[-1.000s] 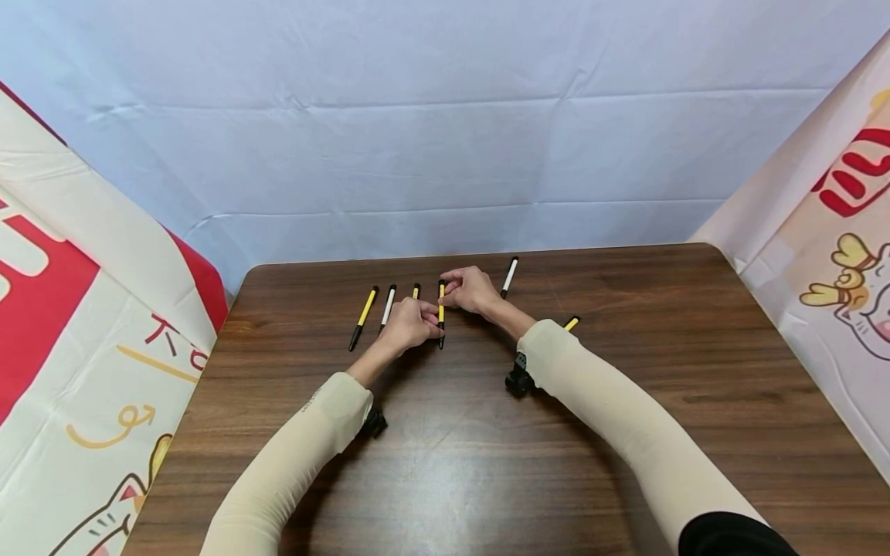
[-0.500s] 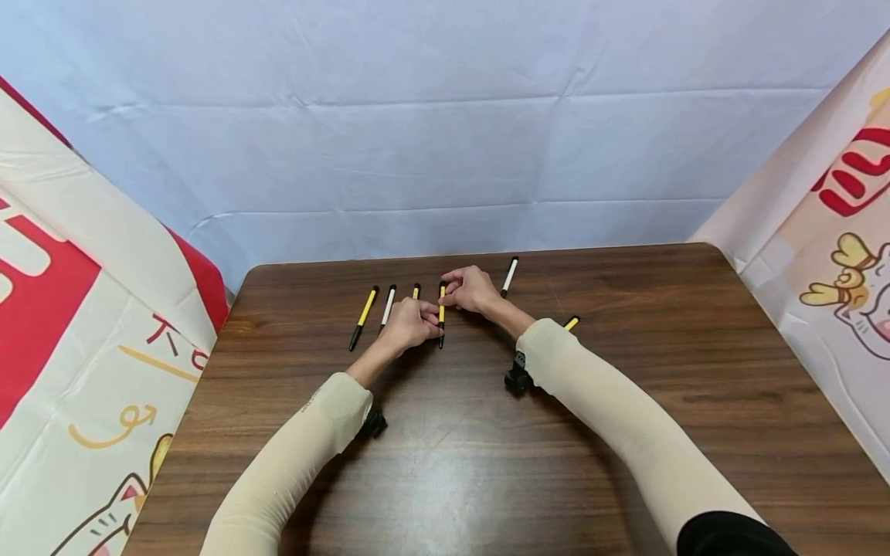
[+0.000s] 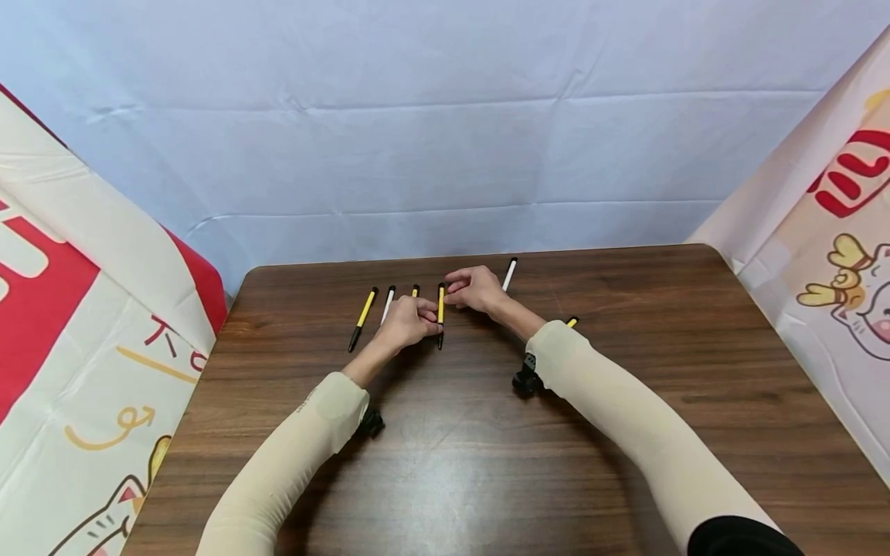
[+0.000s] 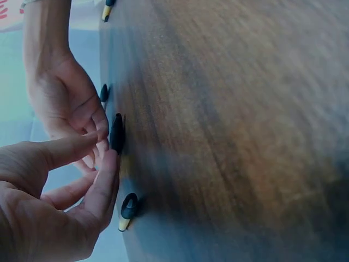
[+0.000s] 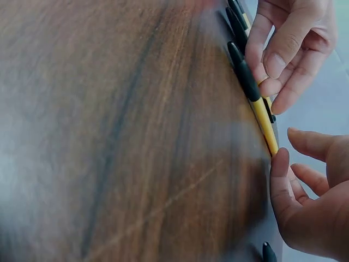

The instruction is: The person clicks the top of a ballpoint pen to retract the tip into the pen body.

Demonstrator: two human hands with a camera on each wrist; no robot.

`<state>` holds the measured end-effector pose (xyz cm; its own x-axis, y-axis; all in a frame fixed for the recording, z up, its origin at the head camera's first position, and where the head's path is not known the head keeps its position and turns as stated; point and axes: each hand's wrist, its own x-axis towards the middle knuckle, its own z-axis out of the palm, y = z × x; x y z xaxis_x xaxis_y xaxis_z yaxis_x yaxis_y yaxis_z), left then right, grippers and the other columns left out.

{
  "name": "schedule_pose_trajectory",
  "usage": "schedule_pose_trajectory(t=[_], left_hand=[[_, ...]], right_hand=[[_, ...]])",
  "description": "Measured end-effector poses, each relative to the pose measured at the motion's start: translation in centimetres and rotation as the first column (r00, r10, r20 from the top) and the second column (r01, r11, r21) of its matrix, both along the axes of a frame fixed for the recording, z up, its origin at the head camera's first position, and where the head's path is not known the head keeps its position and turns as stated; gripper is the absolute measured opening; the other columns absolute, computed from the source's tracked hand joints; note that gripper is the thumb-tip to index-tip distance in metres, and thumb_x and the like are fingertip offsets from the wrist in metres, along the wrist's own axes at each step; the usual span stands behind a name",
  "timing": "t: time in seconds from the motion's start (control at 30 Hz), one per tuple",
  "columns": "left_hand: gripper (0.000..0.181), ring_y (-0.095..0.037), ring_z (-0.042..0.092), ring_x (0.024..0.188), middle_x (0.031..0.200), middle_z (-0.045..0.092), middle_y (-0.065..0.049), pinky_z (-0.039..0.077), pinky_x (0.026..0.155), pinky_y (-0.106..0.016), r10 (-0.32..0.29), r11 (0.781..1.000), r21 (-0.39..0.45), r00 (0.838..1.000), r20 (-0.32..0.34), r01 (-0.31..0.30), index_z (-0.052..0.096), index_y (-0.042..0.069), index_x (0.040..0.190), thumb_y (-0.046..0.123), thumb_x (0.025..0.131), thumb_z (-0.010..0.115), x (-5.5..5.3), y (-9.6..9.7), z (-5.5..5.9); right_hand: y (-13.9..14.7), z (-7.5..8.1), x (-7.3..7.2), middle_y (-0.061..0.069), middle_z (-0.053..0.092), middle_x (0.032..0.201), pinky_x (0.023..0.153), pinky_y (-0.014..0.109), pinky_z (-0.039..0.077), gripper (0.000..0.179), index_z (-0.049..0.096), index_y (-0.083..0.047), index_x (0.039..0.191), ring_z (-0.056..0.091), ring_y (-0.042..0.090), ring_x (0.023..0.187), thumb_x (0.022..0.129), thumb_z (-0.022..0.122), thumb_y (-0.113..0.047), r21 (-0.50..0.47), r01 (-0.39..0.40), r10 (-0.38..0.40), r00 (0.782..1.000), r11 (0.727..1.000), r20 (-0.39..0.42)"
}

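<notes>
Six pens in view, with middle yellow pen (image 3: 441,303) on brown table (image 3: 445,479), between left hand (image 3: 409,320) and right hand (image 3: 476,289). Left of middle yellow pen: left hand's fingertips at barrel, impossible to tell whether pinching or merely touching; beyond, partly covered yellow pen (image 3: 416,292) and partly covered white pen (image 3: 388,303), then fully visible yellow pen (image 3: 365,315). Right of middle yellow pen: right hand's thumb and forefinger spread, contact with barrel end unclear; farther right, far white pen (image 3: 510,275), lower end hidden by hand, and outermost yellow pen (image 3: 572,322), mostly hidden by right sleeve (image 3: 612,401). Compared with half a second earlier: right hand shifted slightly right, black tip of far white pen now covered; left hand practically unchanged.
</notes>
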<state>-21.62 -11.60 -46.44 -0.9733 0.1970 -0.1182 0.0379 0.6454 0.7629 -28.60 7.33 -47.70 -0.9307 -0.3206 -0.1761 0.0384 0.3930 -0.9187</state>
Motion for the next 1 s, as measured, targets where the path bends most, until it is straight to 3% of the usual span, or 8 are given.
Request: schedule_pose_trajectory(t=[0.33,0.63,0.83,1.0], left_hand=[[0.040,-0.023,0.076,0.098,0.108,0.079,-0.012,0.061,0.088,-0.035,0.004,1.000,0.026,1.000,-0.026,-0.003,0.074,-0.002,0.127,0.009,0.090,0.085,-0.6,0.6,0.4],[0.041,-0.026,0.077,0.103,0.113,0.078,-0.016,0.061,0.090,-0.037,-0.005,0.998,0.068,0.999,-0.046,0.008,0.072,-0.005,0.129,0.009,0.092,0.082,-1.0,1.3,1.1],[0.040,-0.025,0.076,0.102,0.115,0.078,-0.015,0.062,0.081,-0.031,-0.011,0.996,0.093,0.999,-0.030,0.014,0.072,-0.004,0.130,0.011,0.094,0.082,-1.4,1.8,1.2],[0.041,-0.025,0.075,0.104,0.116,0.078,-0.014,0.062,0.081,-0.031,-0.011,0.995,0.096,1.000,-0.019,0.013,0.072,-0.003,0.131,0.014,0.095,0.082,-1.7,2.3,1.3]], right_hand=[[2.1,1.2,-0.2,0.025,0.071,0.127,0.088,0.037,0.063,0.055,0.062,0.004,0.143,0.074,0.026,0.100,0.092,0.081,-0.002,-0.071,0.017,-0.018,1.000,0.997,-0.006],[3.7,2.2,-0.1,0.027,0.069,0.131,0.087,0.031,0.063,0.055,0.059,0.006,0.145,0.074,0.026,0.105,0.094,0.079,-0.001,-0.102,0.038,-0.037,0.999,0.994,0.008],[5.0,2.8,-0.2,0.027,0.067,0.134,0.097,0.042,0.060,0.055,0.059,0.004,0.146,0.072,0.030,0.111,0.095,0.079,-0.004,-0.066,0.049,-0.049,0.999,0.997,-0.007],[6.4,3.2,-0.3,0.028,0.066,0.136,0.102,0.050,0.057,0.055,0.059,0.003,0.147,0.072,0.034,0.113,0.096,0.078,-0.004,-0.049,0.068,-0.068,0.998,0.996,-0.016]])
